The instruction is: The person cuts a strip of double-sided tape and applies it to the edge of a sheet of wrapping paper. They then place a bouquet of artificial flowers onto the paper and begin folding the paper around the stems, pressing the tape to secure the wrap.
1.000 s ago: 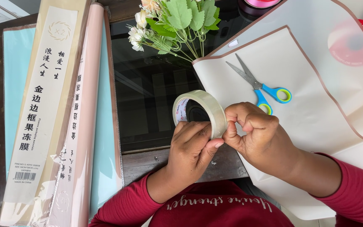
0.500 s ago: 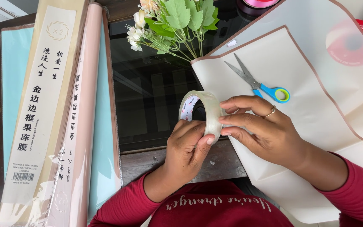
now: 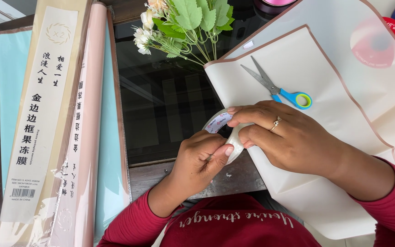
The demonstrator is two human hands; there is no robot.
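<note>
Clear tape on its roll (image 3: 227,132) sits low in the middle of the frame, pinched between both my hands. A second ago I held it more upright, its open ring facing up; since then my right hand (image 3: 289,137) has slid over the top, fingers laid flat across the roll and covering most of it. My left hand (image 3: 200,160) grips it from below, thumb pressed on the rim. The roll hangs over the edge of the cream wrapping paper (image 3: 316,73), below the blue-handled scissors (image 3: 277,87), with the flowers (image 3: 179,23) at upper centre.
</note>
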